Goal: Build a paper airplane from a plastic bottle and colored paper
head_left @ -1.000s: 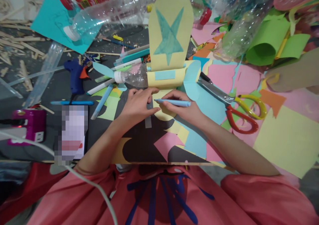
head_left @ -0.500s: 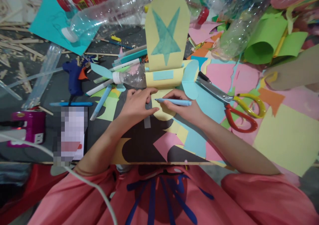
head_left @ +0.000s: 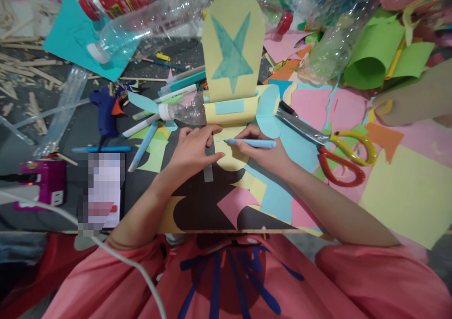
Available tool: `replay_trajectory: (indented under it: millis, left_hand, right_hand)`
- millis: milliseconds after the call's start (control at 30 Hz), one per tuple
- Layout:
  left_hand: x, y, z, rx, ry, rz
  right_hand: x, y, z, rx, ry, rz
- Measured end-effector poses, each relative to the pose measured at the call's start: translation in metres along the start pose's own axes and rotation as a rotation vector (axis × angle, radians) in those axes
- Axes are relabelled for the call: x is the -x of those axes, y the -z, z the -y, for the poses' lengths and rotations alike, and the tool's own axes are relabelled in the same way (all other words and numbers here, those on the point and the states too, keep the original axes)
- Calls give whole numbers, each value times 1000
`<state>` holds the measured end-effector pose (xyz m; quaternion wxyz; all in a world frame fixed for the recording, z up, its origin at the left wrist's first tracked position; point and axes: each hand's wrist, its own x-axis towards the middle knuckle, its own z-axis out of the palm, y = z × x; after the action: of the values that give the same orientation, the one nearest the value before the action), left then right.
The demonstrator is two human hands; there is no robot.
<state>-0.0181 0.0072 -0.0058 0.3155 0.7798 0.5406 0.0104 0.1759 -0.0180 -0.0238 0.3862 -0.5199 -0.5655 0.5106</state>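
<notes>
1. Here's the right hand, pinching a light-blue marker between thumb and fingers, the tip down at a thin blue line on the lower yellow flap.
2. And the left hand at the flap's left side: thumb spread away from the fingers, fingertips by the flap's upper left, thumb tip over the paper.
3. Just above the hands lies the clear bottle, on its side mid-counter, its white cap pointing left, a yellow paper wrap round its body with a light-blue strip on it.
4. Beyond the wrap, a rounded yellow panel shows off its green-blue star!
5. Over to the right, scissors with one red and one yellow handle loop, blades pointing toward the bottle's light-blue paper fins.
6. Out left, a blue glue gun; nearer the front edge, a phone, its screen blurred, beside a magenta power adapter.
7. Toward the right edge, a big yellow sheet over pink paper.
</notes>
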Motion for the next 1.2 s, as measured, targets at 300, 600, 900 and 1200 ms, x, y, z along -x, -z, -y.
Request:
replay_trajectory:
  millis: [300,600,900,1200]
  left_hand:
    - [0,1,-1,-10,5,4]
    - [0,1,-1,-8,8,1]
    - [0,2,-2,2,5,0]
    - [0,1,0,10,-3,-3]
  right_hand:
    - [3,2,2,97,89,-50]
    - [5,5,-2,172,160,-99]
    - [9,10,-5,151,196,-104]
    - [14,16,-4,215,112,-178]
